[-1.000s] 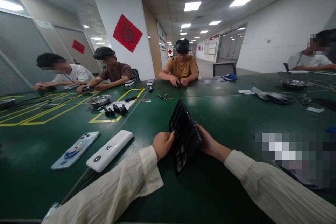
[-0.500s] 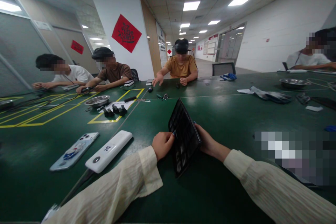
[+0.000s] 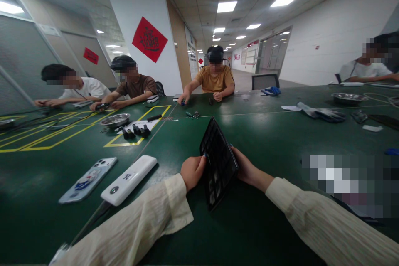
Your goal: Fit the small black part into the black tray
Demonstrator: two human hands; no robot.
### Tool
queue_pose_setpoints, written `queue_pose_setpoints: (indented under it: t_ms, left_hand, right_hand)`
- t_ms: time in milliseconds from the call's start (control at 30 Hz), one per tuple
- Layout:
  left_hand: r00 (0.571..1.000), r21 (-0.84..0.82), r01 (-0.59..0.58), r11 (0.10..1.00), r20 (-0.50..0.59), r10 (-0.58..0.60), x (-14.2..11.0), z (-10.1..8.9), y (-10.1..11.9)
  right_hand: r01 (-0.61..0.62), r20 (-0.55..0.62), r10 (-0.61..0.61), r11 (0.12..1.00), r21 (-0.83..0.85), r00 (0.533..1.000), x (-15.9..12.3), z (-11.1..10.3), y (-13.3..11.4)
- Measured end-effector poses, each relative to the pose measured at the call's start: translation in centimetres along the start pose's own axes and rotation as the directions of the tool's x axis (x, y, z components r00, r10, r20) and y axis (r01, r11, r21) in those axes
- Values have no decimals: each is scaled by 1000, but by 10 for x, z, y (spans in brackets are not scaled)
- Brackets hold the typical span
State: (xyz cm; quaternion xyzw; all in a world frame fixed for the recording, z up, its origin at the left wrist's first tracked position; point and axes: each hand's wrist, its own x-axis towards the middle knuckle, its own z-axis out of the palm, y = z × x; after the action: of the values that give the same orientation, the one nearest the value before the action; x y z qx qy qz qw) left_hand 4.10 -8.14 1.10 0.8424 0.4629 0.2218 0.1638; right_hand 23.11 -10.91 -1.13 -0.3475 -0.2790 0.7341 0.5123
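Note:
A black tablet (image 3: 218, 164) stands tilted on edge above the green table, its dark screen turned to the left with dim picture tiles on it. My left hand (image 3: 192, 171) is at its left edge, closed, with the thumb against the screen side; its other fingers are curled and partly out of sight. From the other side my right hand (image 3: 247, 167) grips the tablet's right edge, most of its fingers hidden behind it. A white power bank (image 3: 129, 179) with a cable lies left of my left hand, beside a phone in a light blue case (image 3: 88, 180).
Farther left are a metal bowl (image 3: 115, 120) and several black parts (image 3: 136, 130) on paper. Pliers (image 3: 190, 115) lie ahead. Gloves (image 3: 321, 113) and another bowl (image 3: 349, 98) are at right. Several people sit around the table (image 3: 264, 133).
My left thumb has shifted slightly up and left on the screen, while the tablet stays put. The person opposite has lowered a hand onto a small dark object.

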Motion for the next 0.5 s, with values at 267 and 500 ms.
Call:
queue_pose_setpoints:
  t_ms: [267, 500]
  left_hand:
    - [999, -15, 16, 1000, 29, -16, 1, -3, 1]
    - [1000, -45, -25, 999, 7, 25, 0, -5, 4]
  right_hand:
    - [-4, 30, 4, 1000, -2, 1000, -1, 0, 0]
    - [-17, 31, 17, 1000, -4, 999, -2, 0, -1]
